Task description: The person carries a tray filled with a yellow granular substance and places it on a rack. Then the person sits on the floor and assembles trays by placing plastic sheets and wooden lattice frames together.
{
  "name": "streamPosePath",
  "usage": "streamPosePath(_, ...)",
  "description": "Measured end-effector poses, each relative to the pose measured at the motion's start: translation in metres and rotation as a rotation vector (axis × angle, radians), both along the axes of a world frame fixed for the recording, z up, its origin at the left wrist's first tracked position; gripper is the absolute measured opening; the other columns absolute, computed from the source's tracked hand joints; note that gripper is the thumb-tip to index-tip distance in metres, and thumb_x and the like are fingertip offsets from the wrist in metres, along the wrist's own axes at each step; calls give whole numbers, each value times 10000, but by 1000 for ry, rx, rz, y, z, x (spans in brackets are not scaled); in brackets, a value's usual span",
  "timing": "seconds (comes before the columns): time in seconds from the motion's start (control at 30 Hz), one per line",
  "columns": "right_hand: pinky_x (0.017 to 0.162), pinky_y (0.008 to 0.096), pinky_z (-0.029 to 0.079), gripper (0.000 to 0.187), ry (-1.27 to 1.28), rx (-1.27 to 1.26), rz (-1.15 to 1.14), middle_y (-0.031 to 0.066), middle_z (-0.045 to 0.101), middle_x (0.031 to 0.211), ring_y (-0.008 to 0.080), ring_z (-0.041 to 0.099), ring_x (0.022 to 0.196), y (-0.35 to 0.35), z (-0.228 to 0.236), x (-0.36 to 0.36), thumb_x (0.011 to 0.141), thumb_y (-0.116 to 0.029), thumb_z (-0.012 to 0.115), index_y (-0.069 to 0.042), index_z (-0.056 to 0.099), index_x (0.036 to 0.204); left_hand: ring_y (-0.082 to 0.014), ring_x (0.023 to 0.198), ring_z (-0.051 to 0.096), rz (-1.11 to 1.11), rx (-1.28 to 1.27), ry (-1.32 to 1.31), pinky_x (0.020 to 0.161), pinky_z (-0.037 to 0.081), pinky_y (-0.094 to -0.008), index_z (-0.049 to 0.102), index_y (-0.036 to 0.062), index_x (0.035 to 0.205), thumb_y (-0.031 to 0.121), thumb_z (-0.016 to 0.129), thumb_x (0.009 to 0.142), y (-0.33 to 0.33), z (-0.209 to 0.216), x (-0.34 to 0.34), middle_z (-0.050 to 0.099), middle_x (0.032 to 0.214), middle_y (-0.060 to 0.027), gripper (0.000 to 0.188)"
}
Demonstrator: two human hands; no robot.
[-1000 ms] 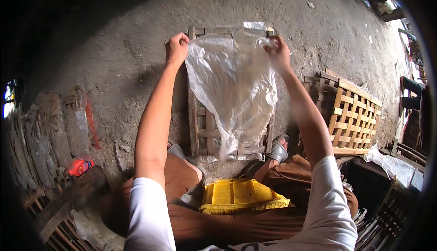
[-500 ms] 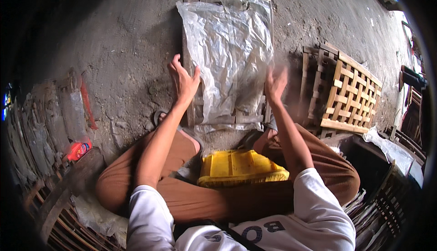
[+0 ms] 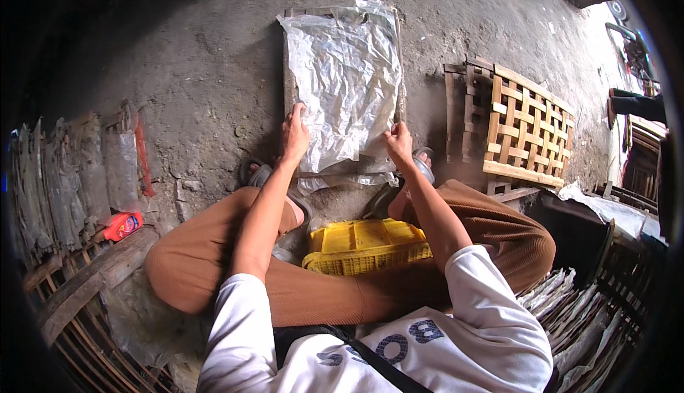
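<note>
A crumpled clear plastic sheet (image 3: 345, 86) lies over a flat wooden frame (image 3: 288, 72) on the ground in front of me. The frame's dark rails show along both sides of the sheet. My left hand (image 3: 294, 136) is closed at the sheet's near left edge, fingers curled over the border. Across from it, my right hand (image 3: 399, 142) pinches the near right edge beside the frame's rail. Just below my hands, the sheet's near end hangs loosely over the frame's end.
A yellow plastic crate (image 3: 363, 245) sits between my crossed legs. Woven bamboo panels (image 3: 529, 126) lean together at the right. Plastic-covered racks (image 3: 60, 179) stand at the left, near a red bottle (image 3: 122, 226). More stacked sheets (image 3: 570, 314) lie at lower right.
Both hands have come down onto the sheet's edges, their fingers going from spread to closed. The right hand moved inward. The sheet looks flatter, and my view has shifted slightly.
</note>
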State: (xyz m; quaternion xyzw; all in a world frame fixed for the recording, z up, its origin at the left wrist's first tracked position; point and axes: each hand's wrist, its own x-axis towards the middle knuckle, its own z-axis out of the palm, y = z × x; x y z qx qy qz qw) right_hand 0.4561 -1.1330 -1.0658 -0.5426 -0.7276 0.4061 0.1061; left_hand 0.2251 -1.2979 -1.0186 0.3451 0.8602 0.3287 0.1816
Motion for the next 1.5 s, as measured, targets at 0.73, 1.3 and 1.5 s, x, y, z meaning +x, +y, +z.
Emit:
streamPosePath(0.73,725,506,464,457,-92,324,20,224,617,799,414,613,829,-15,4,43,833,-250,656,-32,421,1159,-405,1215,391,49,-19,201,1020,316,-462,327,35,1330,-33,582,760,-8,-39,20,402,1311,-242,628)
streamPosePath(1.3,832,438,517,723,1185,-564,-1744,206,403,1283,324,549,1039,157,40,217,806,-293,680,-56,289,1366,-390,1180,424,-516,-185,253,938,388,-499,453,41,1244,232,621,824,60,22,89,422,1262,-205,490)
streamPosePath(1.5,603,363,498,573,1078,-560,-1845,147,453,1111,275,527,854,182,26,259,788,-378,693,-94,431,1212,-408,1105,476,-584,104,357,925,412,-457,476,8,1210,198,613,839,118,127,63,440,1209,-220,439)
